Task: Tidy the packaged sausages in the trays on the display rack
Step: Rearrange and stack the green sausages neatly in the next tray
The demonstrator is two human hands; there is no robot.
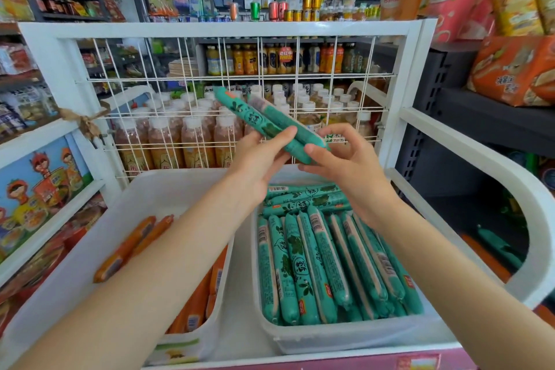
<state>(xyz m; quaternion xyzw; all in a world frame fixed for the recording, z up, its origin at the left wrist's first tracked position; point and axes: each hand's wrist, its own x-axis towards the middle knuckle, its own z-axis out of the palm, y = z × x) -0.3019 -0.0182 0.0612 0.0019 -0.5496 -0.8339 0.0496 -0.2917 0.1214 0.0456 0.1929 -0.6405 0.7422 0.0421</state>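
Two green packaged sausages (255, 117) are held up above the trays, slanting from upper left to lower right. My left hand (258, 159) grips them from below with the thumb across the top. My right hand (345, 159) pinches their lower right end. Below them, the right tray (345, 336) holds several green sausages (327, 261) lying side by side, with a few more crosswise at its far end. The left tray (150, 198) holds orange sausages (132, 246), partly hidden by my left forearm.
The trays sit on a white display rack (228, 28) with a wire grid back. Bottled drinks (192, 135) stand behind the grid. A curved white side rail (492, 171) borders the right; snack packs (516, 69) fill a dark shelf beyond it.
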